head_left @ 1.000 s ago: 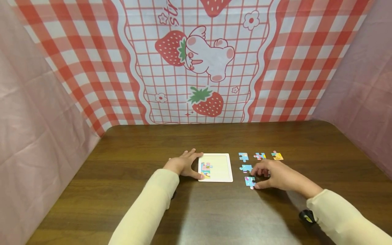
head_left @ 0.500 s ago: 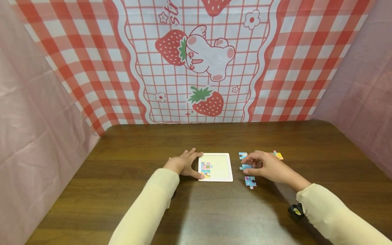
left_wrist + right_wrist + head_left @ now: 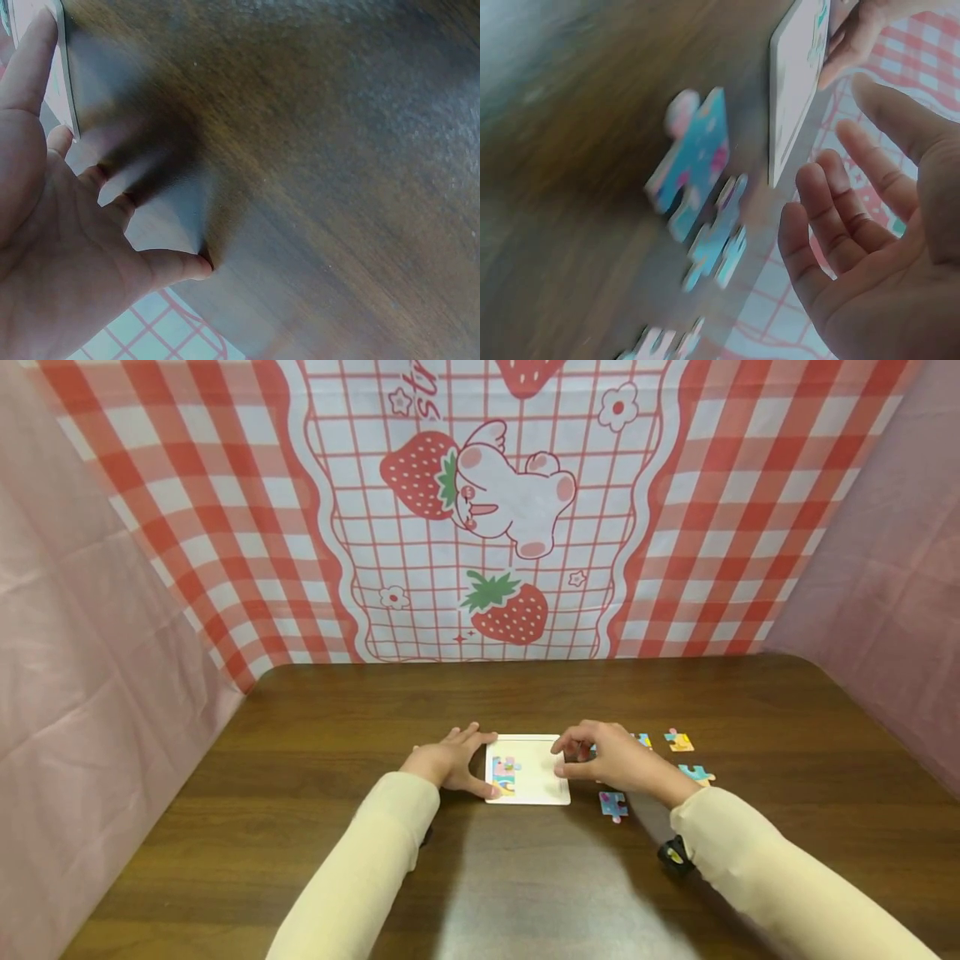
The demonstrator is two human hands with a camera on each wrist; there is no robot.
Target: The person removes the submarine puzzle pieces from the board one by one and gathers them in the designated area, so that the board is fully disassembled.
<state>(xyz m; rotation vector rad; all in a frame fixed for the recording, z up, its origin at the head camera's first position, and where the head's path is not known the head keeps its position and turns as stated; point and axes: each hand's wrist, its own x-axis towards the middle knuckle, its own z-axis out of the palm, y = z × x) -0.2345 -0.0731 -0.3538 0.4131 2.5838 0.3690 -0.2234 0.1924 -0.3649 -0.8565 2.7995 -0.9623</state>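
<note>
My left hand (image 3: 450, 764) lies at the left side of a white square puzzle tray (image 3: 542, 781), thumb on its lower-left corner and a fingertip at its upper-left corner. Assembled pink, blue and yellow puzzle pieces (image 3: 505, 767) fill part of the tray's left side. Over the tray's right edge hovers my right hand (image 3: 613, 760), thumb and fingers bent and apart. In the right wrist view no piece shows between those fingers. A blue puzzle piece (image 3: 612, 806) lies below this hand, and others are partly hidden behind it.
Further right on the brown wooden table (image 3: 337, 718) lie a yellow puzzle piece (image 3: 680, 742) and a blue-and-yellow puzzle piece (image 3: 696, 774). A red-and-white strawberry cloth (image 3: 480, 602) hangs behind the table, with pink cloth at both sides.
My right hand has moved left from the loose puzzle pieces to the tray's right edge, uncovering pieces on the right. The left hand and tray have stayed in place.
</note>
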